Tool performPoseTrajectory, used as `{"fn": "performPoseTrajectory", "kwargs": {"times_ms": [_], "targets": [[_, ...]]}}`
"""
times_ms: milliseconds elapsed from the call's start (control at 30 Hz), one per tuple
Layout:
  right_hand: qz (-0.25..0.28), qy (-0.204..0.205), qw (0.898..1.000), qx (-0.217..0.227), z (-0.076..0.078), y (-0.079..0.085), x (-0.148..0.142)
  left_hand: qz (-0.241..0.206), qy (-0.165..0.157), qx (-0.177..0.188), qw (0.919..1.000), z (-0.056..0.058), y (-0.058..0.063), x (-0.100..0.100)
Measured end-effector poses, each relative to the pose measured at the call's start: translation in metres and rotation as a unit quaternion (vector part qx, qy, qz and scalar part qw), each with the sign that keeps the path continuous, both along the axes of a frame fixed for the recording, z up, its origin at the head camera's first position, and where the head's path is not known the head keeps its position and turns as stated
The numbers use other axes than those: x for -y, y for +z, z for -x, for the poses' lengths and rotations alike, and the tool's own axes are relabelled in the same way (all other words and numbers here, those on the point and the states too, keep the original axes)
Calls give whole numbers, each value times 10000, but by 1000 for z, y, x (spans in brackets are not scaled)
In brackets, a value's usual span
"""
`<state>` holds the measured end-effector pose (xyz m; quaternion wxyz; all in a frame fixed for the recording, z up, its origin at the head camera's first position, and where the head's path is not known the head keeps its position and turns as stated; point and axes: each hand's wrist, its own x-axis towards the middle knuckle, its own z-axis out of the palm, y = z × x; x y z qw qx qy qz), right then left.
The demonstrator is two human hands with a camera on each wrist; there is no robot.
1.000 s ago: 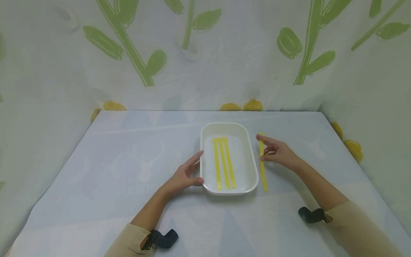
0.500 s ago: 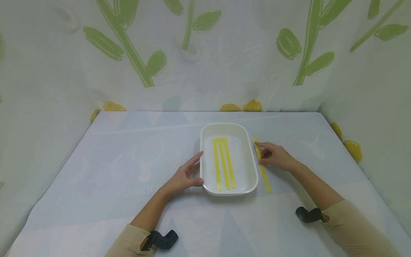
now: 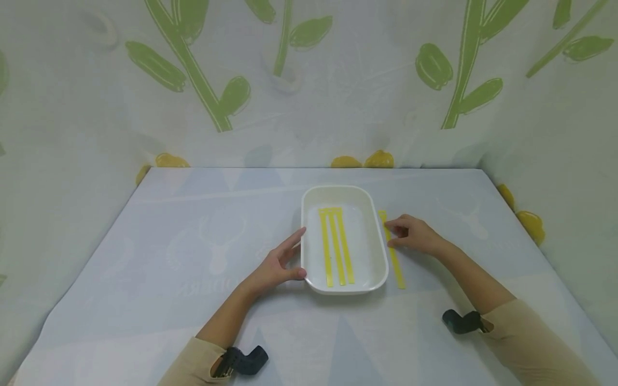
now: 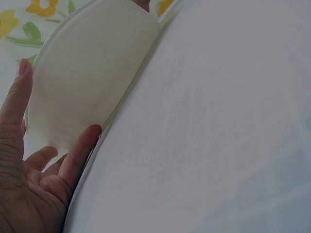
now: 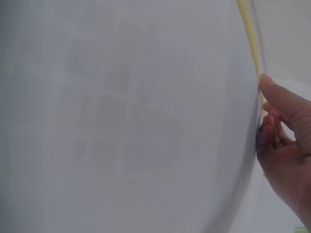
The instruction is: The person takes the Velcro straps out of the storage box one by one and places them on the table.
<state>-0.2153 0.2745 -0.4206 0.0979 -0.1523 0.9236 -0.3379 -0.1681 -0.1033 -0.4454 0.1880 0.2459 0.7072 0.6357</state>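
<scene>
My left hand touches the left side of a white rectangular tray, its thumb at the near left corner and its fingers along the wall. In the left wrist view, the fingers lie low against the tray's outer wall. Three yellow strips lie lengthwise side by side inside, their far ends close together. To the right of the tray, another yellow strip lies slightly slanted on the table. My right hand has its thumb and index fingertips on that strip, spaced apart along it; its other fingers are bent.
A pale patterned cloth covers the table. Behind it stands a backdrop printed with green stems and leaves. A dark wrist-worn device sticks out at the left sleeve, and a similar device at the right one.
My right hand has drawn the loose strip's far end leftward and nearer, close beside the tray. Its index finger has slid back along the strip. The left hand and tray stay still.
</scene>
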Motion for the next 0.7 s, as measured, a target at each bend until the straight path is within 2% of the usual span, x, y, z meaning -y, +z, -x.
{"fn": "performPoseTrajectory", "kwargs": {"times_ms": [333,567,700], "targets": [[132,-167,9997,99,1,4,0,-14,23,72,10000,-1,1,0],[122,-539,9970,546,4,12,0,-31,24,78,10000,0,1,-1],[224,-600,9953,722,6,23,-1,-56,20,84,9999,0,1,-1]]}}
